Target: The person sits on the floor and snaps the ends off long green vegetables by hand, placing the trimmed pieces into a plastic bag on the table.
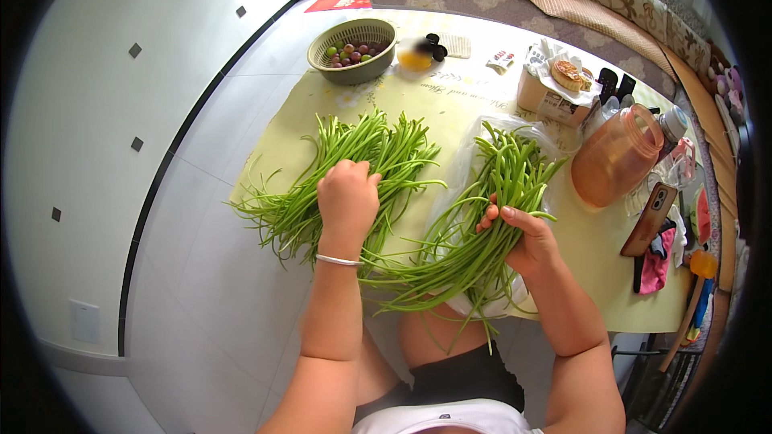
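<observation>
A loose pile of long thin green stems (354,165) lies fanned across the left part of the pale yellow tablecloth (450,104), its tips spreading toward the table's near-left edge. The left hand (347,197), a thin silver bangle (338,259) on its wrist, rests on top of this pile with fingers curled down into the stems, closed around a few of them. Behind it, at the far end of the table, stands a round green plastic colander (354,50) holding small green and purple fruits. Right of the pile, a second bunch of green stems (482,225) lies on a clear plastic bag (470,157), drooping over the near table edge. The right hand (523,233) grips this bunch from the right, thumb on top. Farther right stands an amber plastic jug (615,157), and beside it a phone (650,217).
</observation>
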